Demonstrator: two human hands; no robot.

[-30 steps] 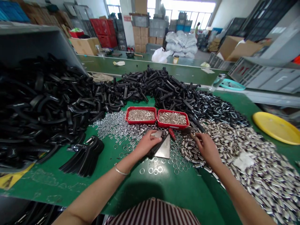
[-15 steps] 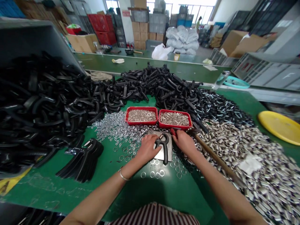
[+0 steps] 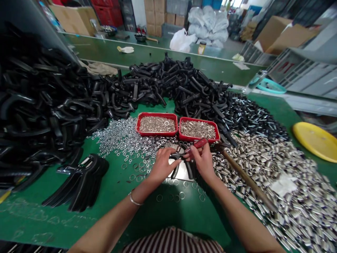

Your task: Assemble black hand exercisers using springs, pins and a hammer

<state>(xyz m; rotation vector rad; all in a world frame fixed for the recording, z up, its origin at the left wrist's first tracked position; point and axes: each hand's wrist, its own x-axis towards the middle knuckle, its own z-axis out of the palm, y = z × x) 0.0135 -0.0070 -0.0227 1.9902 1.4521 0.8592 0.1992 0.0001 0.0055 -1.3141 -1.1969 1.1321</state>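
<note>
My left hand (image 3: 161,163) is closed on the left side of a black plastic spring clamp (image 3: 189,170), whose two legs point toward me over a small metal plate (image 3: 181,174). In my right hand (image 3: 203,162) is a red-handled screwdriver (image 3: 200,142), held with its shaft toward the clamp's top. Fingers hide the tool's tip and part of the clamp. Just beyond my hands stand two red trays: the left tray (image 3: 157,134) holds tiny metal parts, the right tray (image 3: 213,139) small pins. Thin metal rings (image 3: 177,198) lie around the plate.
Black clamp parts (image 3: 173,77) are heaped behind the trays and at left. A stack of clamps (image 3: 81,179) lies front left. Metal sleeves (image 3: 263,158) cover the right, with a wooden-handled hammer (image 3: 247,179) among them. A yellow lid (image 3: 316,140) is farther right.
My right hand has lifted the red-handled screwdriver from beside the plate and brought it left to the clamp. My left hand now grips the clamp, which has turned. The view has tilted downward.
</note>
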